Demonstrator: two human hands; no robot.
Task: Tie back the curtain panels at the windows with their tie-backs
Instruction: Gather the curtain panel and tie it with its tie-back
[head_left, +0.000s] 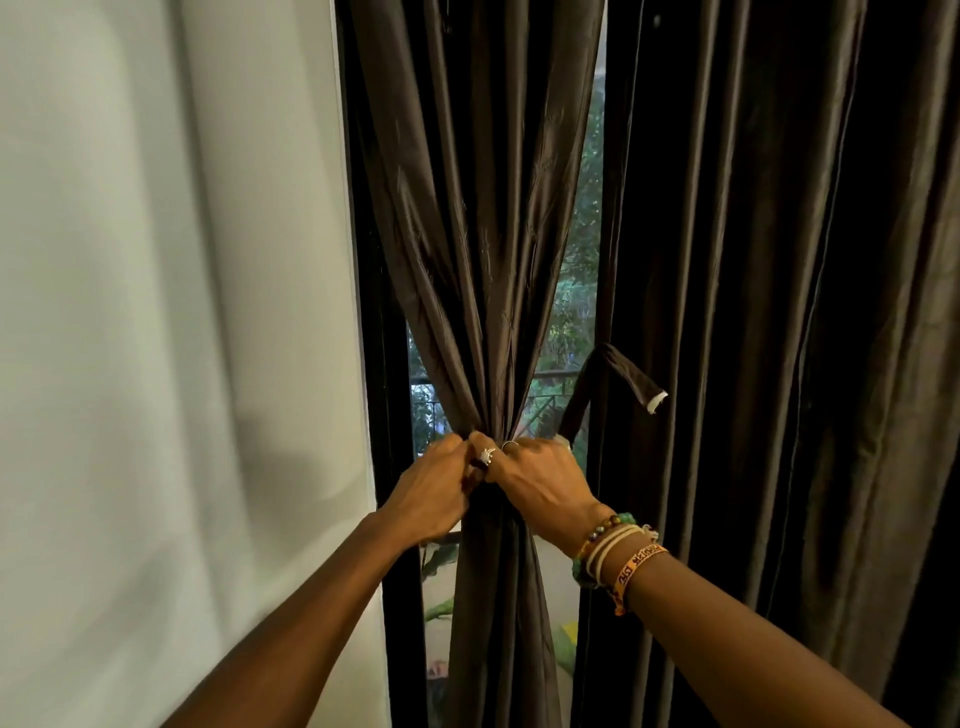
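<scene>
Beaded and woven bracelets (618, 556) sit on the right wrist at 5 o'clock. Left hand (434, 488) and right hand (535, 483) meet just below centre. Both sets of fingers are curled tight round the gathered waist of the dark brown satin curtain panel (478, 234), which fans out toward 12 o'clock. Dark brown fabric tie-back strip (618, 371) loops up from the right hand's far edge toward 2 o'clock, its white-tipped end free. Whether the fingers hold it cannot be told. Second dark curtain panel (779, 312) hangs at 3 o'clock, white wall (156, 312) at 9 o'clock.
</scene>
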